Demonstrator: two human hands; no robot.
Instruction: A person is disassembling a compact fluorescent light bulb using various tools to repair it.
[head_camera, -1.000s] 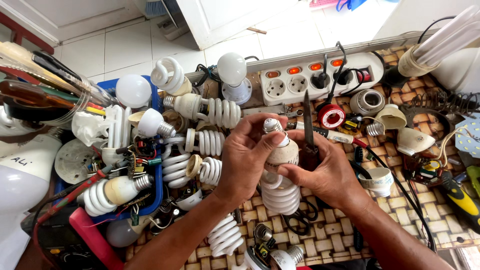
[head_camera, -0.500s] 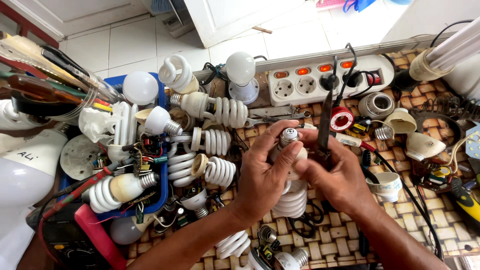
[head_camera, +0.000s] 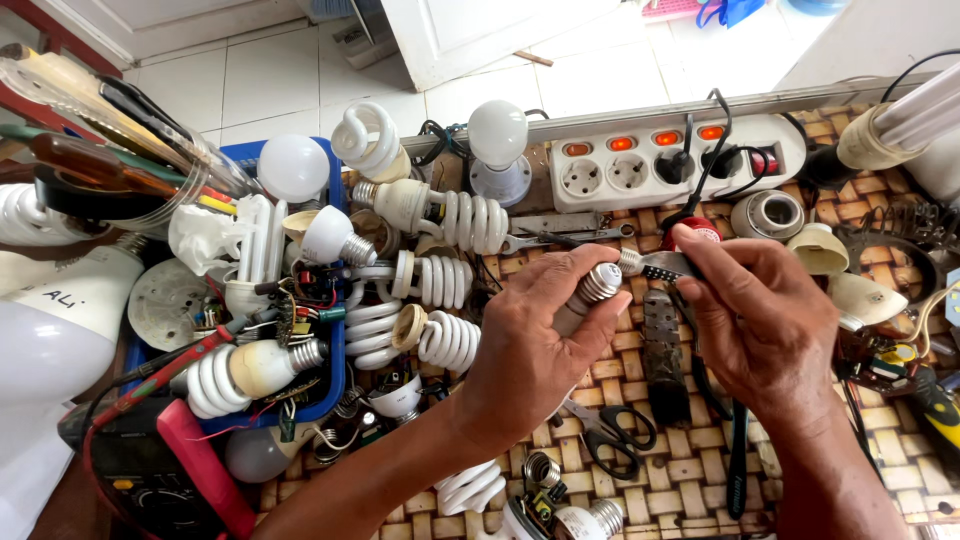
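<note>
Hands are seen at the middle of the woven mat (head_camera: 690, 470), two in number. One lamp (head_camera: 590, 295) is clasped in the left hand (head_camera: 535, 360); its metal screw base is pointed up and to the right, and its long axis is run on a slant down to the lower left, where the glass end is hidden behind the palm. One pair of pliers (head_camera: 655, 266) is gripped in the right hand (head_camera: 765, 325), with the thumb and forefinger pinched over it; its metal tip is laid nearly level, pointed left, and is touching the tip of the screw base. The lamp is thus held above the mat, between the two hands, just below the power strip (head_camera: 680, 160).

On the power strip, three orange switches are counted, with two bare sockets to the left and two black plugs seated to the right. To the left, a blue tray (head_camera: 335, 385) is heaped with spiral lamps; at least six white spirals can be counted in and beside it, though some are overlapped and an exact count cannot be given. Two round white bulbs (head_camera: 295, 168) are seen near the far edge, one of them standing upright beside the strip. One pair of black-handled scissors (head_camera: 620, 435) is lying on the mat under the hands, and one dark perforated bar (head_camera: 662, 350) is lying between the wrists. One multimeter (head_camera: 160, 475) with red leads is placed at the lower left corner.
</note>
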